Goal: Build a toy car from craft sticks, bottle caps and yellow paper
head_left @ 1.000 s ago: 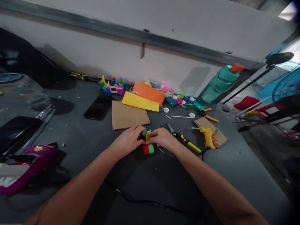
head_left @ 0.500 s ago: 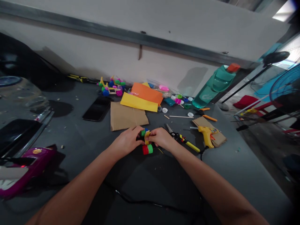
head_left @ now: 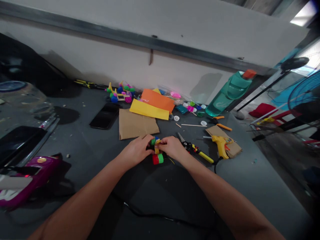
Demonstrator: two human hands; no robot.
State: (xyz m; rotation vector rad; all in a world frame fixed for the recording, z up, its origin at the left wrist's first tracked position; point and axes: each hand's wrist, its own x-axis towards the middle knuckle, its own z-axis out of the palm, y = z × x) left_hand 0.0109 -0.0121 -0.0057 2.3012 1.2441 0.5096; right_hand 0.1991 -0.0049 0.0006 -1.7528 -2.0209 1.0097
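Person's at the grey table (head_left: 250, 186), both forearms stretched fwd, hands meeting approx mid-table. The left hand (head_left: 136, 151) & right hand (head_left: 173, 148) are both closed in a pinch on a small cap toy (head_left: 156, 144): bits of yellow stick w/ green & blue bottle caps, held btwn the fingertips of both hands, low over the tabletop. Its red-and-green cap wheel (head_left: 158, 159) sticks out below the fingers; can't tell whether it touches the table. Just beyond the left hand lies a flat cardboard piece (head_left: 137, 124), w/ a yellow sheet (head_left: 149, 109) & an orange sheet (head_left: 158, 99) overlapping at its far edge. A dark phone (head_left: 105, 115) lies just left of the cardboard. Right beside the right hand are snips (head_left: 195, 148) w/ black-and-yellow handles, then a yellow glue gun (head_left: 221, 145) resting on a scrap of cardboard. A teal water bottle (head_left: 228, 93) w/ an orange cap stands tilted at the far right by the wall, loose caps scattered near its base. Another stick-and-cap toy (head_left: 120, 92) sits by the wall, well apart from the hands. A purple toy car (head_left: 30, 176) is at the left edge, & a black cable (head_left: 150, 213) runs across the table under the forearms.
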